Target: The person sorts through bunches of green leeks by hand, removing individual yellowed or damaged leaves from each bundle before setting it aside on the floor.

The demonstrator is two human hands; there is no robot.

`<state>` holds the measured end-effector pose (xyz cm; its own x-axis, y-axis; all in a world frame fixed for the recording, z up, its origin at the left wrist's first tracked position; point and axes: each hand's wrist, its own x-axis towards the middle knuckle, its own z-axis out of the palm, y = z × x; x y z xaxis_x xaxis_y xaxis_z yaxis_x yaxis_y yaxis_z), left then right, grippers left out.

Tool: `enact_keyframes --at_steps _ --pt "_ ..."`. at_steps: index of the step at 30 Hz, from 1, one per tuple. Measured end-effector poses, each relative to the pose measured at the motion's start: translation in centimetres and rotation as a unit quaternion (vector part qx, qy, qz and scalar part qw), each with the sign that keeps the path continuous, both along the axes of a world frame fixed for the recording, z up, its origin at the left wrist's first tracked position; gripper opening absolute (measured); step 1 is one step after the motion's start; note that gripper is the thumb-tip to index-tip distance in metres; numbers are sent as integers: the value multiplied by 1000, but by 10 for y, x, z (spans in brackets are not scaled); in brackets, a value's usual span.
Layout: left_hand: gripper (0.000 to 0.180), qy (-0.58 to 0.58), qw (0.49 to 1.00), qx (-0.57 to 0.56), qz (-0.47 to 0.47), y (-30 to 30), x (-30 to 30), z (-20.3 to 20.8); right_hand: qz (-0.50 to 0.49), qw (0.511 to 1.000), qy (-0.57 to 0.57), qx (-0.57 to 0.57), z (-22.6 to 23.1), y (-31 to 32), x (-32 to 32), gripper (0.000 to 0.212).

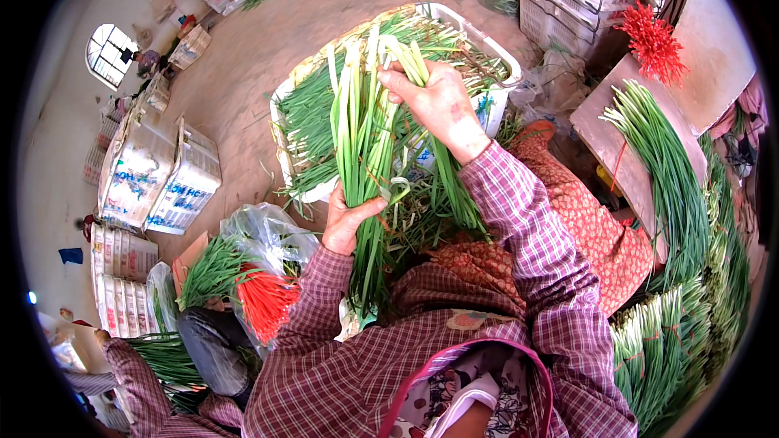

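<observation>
My left hand (345, 223) is closed round a loose bunch of garlic chives (357, 122), pale stem ends up and green leaves hanging below. Higher and to the right, my right hand (442, 105) pinches a smaller bunch of chives (414, 65) at its pale stems. Its leaves droop beneath the wrist. Both bunches are over the near side of a white plastic crate (507, 57) heaped with more chives (308, 118). Yellowed trimmings (410, 223) lie below my hands, in front of the crate.
At right, a board (596, 113) bears a chive bundle (665, 162) and red ties (653, 40). Tied bundles (665, 349) are stacked below it. Red ties (266, 304) hang beside clear plastic (272, 231) at left. A co-worker's sleeve (138, 381) shows lower left. Crates (560, 0) stand at back right.
</observation>
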<state>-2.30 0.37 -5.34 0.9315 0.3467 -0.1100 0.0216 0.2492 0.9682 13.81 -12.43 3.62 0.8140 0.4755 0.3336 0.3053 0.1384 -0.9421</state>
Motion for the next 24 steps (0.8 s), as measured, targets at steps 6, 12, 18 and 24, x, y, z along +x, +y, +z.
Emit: enact_keyframes --at_steps 6,12,18,24 --pt "42 -6 1000 -10 19 8 2 -14 -51 993 -5 104 0 -2 5 24" --pt "35 -10 996 -73 55 29 -6 -28 -330 928 -22 170 53 -128 60 29" --pt "31 -22 996 -80 39 30 -3 -32 -222 970 -69 74 24 -118 48 38" --pt "36 -26 998 -52 13 13 6 -25 -9 999 10 -49 -8 -35 10 32"
